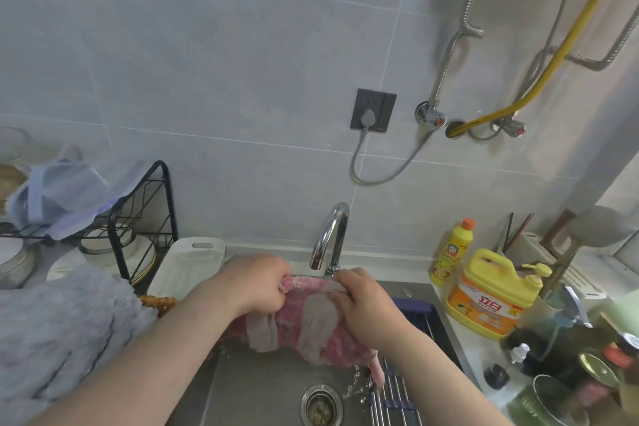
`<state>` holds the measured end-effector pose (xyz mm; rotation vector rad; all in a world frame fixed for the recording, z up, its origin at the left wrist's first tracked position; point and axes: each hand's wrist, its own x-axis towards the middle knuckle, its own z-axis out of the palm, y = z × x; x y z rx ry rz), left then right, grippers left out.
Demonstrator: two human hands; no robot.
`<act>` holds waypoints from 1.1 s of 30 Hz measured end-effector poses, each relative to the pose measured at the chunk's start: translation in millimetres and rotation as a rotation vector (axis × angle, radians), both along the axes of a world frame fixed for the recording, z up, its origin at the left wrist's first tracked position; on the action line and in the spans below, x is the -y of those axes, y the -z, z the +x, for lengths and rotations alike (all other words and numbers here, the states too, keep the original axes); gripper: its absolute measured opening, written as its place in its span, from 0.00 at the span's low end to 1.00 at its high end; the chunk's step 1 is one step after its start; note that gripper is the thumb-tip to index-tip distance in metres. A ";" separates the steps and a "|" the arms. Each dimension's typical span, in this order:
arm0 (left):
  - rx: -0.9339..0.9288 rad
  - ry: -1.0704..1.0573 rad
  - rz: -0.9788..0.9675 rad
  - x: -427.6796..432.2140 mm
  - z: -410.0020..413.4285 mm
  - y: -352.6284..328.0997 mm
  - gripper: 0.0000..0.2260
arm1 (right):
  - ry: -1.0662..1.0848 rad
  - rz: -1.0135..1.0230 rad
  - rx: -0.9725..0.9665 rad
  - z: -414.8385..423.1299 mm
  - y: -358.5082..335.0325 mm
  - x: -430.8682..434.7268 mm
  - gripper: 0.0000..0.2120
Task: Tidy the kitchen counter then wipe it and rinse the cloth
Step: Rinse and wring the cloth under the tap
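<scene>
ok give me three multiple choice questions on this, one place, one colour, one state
1. Where is the pink and grey cloth? A) over the sink B) on a stove C) on the floor
2. What colour is the small yellow bottle's cap? A) blue B) orange C) green
3. How are the left hand and right hand? A) both open B) one grips C) both grip the cloth
Answers: 1 A, it hangs below the tap; 2 B, the top is orange; 3 C, both sets of fingers curl round it.
</scene>
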<state>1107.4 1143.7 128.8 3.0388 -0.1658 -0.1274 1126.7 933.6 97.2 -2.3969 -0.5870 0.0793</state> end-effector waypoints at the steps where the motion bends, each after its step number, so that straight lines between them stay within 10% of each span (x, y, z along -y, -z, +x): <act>1: 0.024 0.003 0.012 -0.5 0.0 -4.2 0.02 | 0.027 -0.030 0.007 -2.1 -4.4 -1.2 0.05; 10: 0.230 0.062 -0.021 -7.1 -3.2 -27.4 0.05 | 0.109 -0.177 -0.282 -25.2 -35.4 -1.7 0.12; 21: 0.103 -0.126 -0.430 19.5 -21.7 -22.8 0.11 | 0.339 0.803 -0.848 -21.4 -64.8 -39.9 0.14; 28: -0.026 -0.329 -1.472 36.0 -51.1 -33.7 0.06 | 0.324 1.001 -0.820 -12.7 -82.5 -35.8 0.16; 33: -0.039 -0.284 -1.307 30.8 -48.2 -24.8 0.21 | 0.214 1.133 -0.806 -8.2 -99.6 -19.0 0.14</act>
